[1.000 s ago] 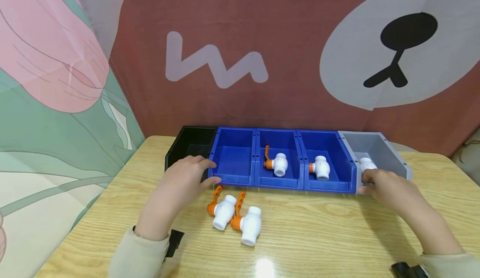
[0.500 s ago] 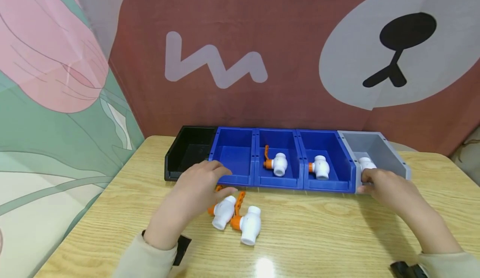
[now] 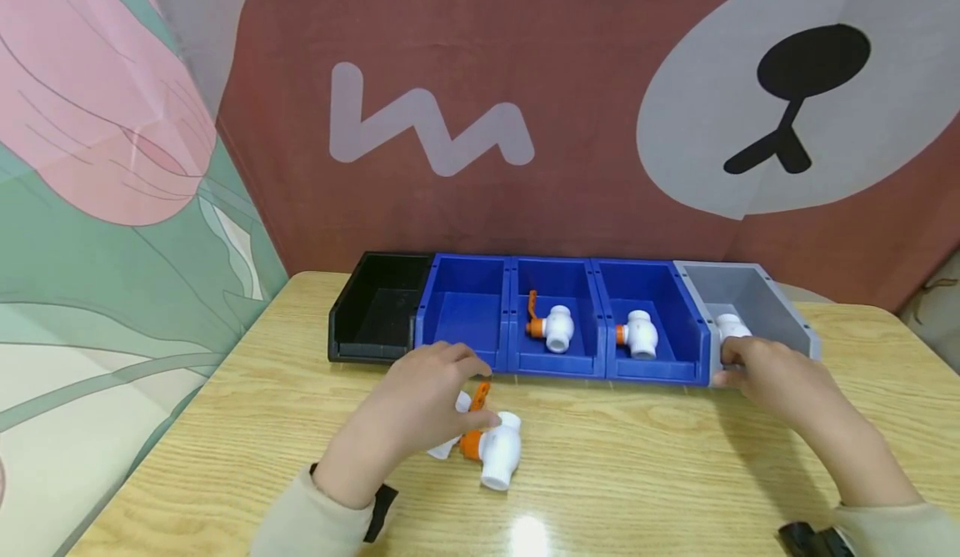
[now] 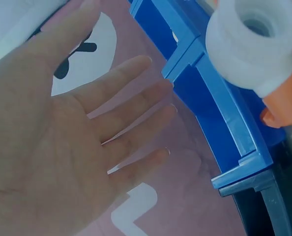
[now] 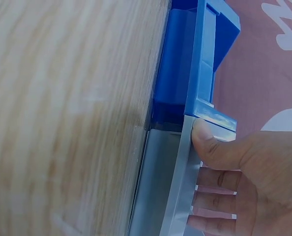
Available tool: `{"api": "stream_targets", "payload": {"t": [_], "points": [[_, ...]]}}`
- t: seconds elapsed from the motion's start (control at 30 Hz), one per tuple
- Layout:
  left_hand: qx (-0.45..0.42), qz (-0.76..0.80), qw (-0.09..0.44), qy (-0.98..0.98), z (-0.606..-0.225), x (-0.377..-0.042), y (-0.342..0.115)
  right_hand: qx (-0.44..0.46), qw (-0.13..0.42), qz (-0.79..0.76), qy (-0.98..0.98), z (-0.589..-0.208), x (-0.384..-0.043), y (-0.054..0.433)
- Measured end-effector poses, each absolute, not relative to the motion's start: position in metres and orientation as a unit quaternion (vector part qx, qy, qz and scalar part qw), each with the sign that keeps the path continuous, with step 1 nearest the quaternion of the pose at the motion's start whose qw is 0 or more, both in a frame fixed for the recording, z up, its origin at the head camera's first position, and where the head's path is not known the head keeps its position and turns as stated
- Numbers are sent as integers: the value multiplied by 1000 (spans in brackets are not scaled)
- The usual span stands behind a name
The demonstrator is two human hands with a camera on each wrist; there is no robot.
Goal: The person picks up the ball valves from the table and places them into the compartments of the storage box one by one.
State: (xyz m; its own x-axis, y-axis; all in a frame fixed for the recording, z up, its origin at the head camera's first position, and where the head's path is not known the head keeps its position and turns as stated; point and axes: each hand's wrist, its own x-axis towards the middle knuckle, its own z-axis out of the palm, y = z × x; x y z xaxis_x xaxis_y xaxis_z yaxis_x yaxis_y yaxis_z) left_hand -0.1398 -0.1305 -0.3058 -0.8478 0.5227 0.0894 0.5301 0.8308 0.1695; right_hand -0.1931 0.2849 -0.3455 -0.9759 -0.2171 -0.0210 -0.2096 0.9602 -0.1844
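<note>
1. My left hand [image 3: 420, 403] hangs above the table [image 3: 600, 490], fingers [image 4: 134, 105] spread and thumb apart, holding nothing. That spread would leave room for a round body, I judge.
2. Under that hand lies a half-covered ball valve [image 3: 441, 450]. Just beside it, toward my right, is the front ball valve [image 3: 501, 453], its orange lever [image 3: 480, 396] pointing away from me. My thumb overlaps its edge in the head view; I cannot tell whether they touch.
3. My right hand [image 3: 776, 373] is at the gray bin [image 3: 772, 290], right thumb [image 5: 203, 135] against the front rim [image 5: 183, 182], the other fingers reaching over it. Their tips are hidden, so I cannot tell what they grip, if anything. The gray-bin valve [image 3: 729, 326] sits just beyond them; perhaps I am steadying the bin.
4. Ahead, between my hands, the middle blue bin [image 3: 558, 367] and right blue bin [image 3: 656, 371] each hold one white valve, probably kept singly so they stay apart.
5. Beyond my left hand stand the left blue bin [image 3: 468, 311] and black bin [image 3: 371, 350], their low fronts facing me, likely for easy reach.
</note>
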Motion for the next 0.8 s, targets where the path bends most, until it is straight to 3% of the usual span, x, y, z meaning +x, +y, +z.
{"api": "stream_targets", "payload": {"t": [0.3,0.8], "points": [[-279,-83,-20,-957,-310,-137,-123,-111,14,-94,989,-346,-193,285],[-321,-55,-20,-945,-321,-129,-108,-116,5,-97,989,-347,-191,284]]}}
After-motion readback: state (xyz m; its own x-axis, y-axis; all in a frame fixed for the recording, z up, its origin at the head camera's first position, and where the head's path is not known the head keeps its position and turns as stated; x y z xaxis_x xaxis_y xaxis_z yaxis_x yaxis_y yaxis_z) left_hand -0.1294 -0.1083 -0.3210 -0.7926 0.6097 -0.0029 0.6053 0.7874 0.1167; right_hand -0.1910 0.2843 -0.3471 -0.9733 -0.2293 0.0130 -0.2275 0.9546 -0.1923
